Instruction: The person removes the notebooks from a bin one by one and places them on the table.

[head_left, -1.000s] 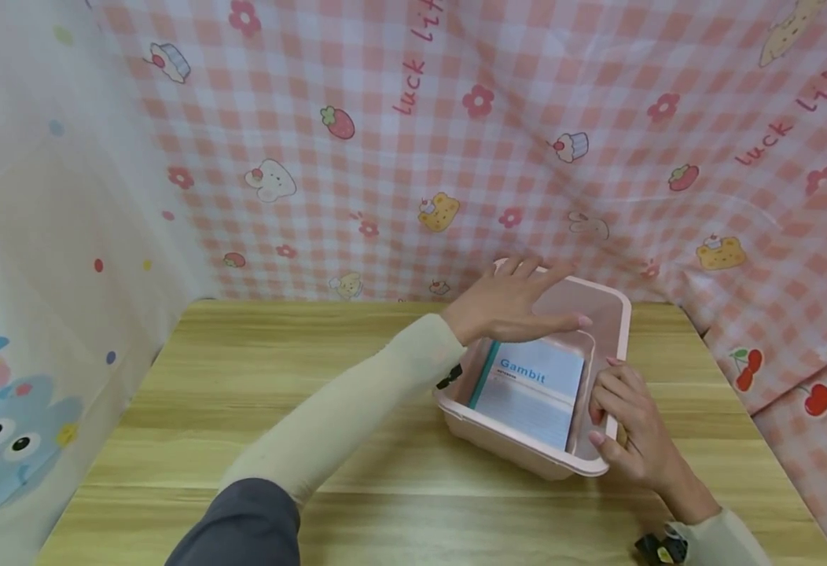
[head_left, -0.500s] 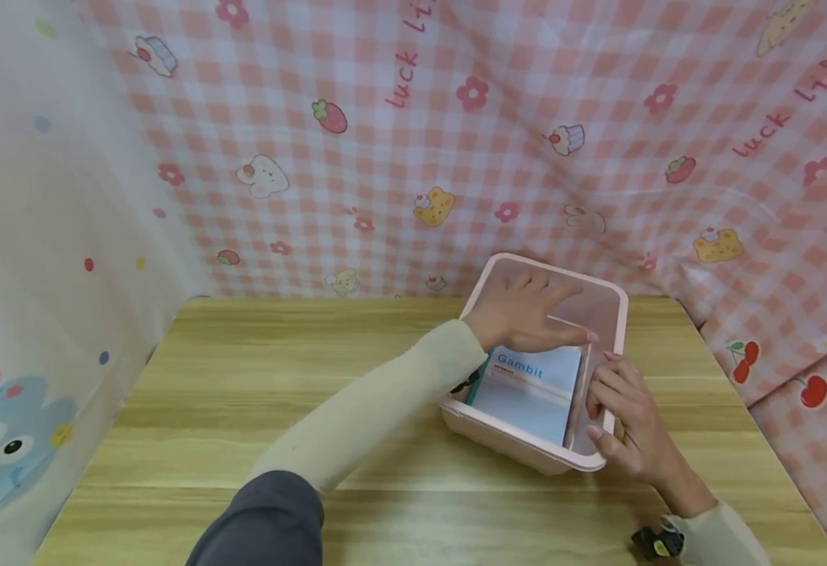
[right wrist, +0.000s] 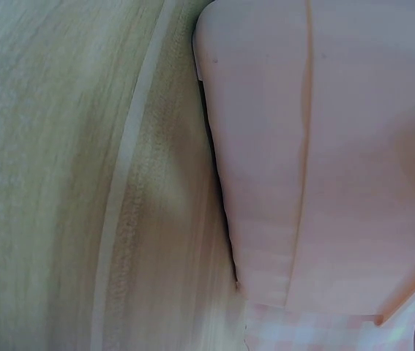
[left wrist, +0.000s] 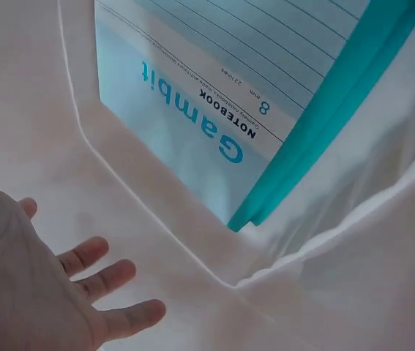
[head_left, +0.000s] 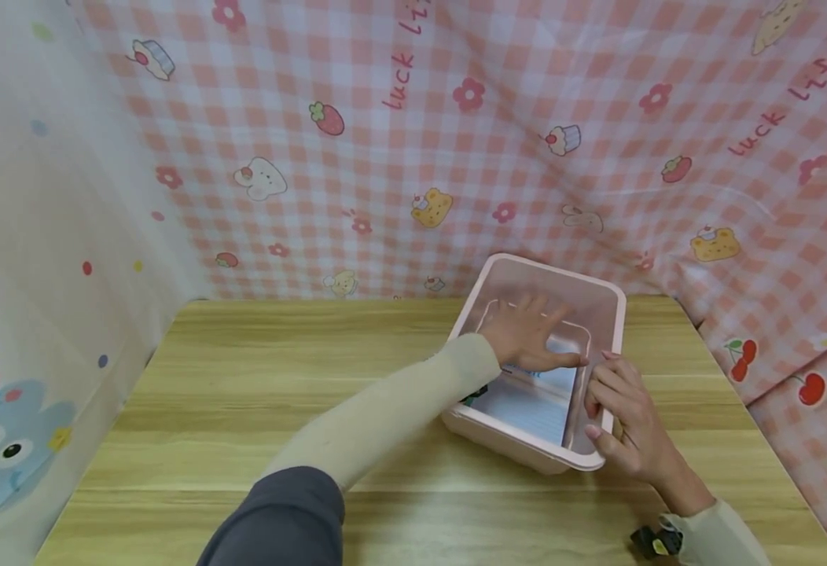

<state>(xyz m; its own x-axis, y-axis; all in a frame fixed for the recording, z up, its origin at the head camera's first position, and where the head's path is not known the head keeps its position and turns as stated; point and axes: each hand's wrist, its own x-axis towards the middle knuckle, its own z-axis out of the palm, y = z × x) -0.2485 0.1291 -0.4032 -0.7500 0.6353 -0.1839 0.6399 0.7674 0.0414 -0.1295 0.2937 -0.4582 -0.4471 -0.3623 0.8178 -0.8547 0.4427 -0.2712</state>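
A pale pink plastic bin [head_left: 509, 446] stands on the table, and a light blue notebook [head_left: 530, 409] marked "Gambit" lies inside it. My left hand [head_left: 527, 336] reaches down into the bin with its fingers spread, covering the notebook's upper part in the head view. In the left wrist view the same hand [left wrist: 28, 274] shows straight, parted fingers beside the notebook [left wrist: 207, 95], whose spine is teal. Fingers of my right hand [head_left: 629, 424] curl over the bin's right rim and grip it. The right wrist view shows mostly the bin's outer wall [right wrist: 266, 146].
The wood-grain table [head_left: 258, 362] extends left and in front of the bin. Behind it hangs a pink checked curtain [head_left: 357, 165], close to the bin's far end. A white patterned curtain [head_left: 45, 204] hangs at the left.
My left hand has gone from over the bin's far rim down into the bin and slightly nearer me, covering more of the notebook. My right hand keeps its grip on the rim.
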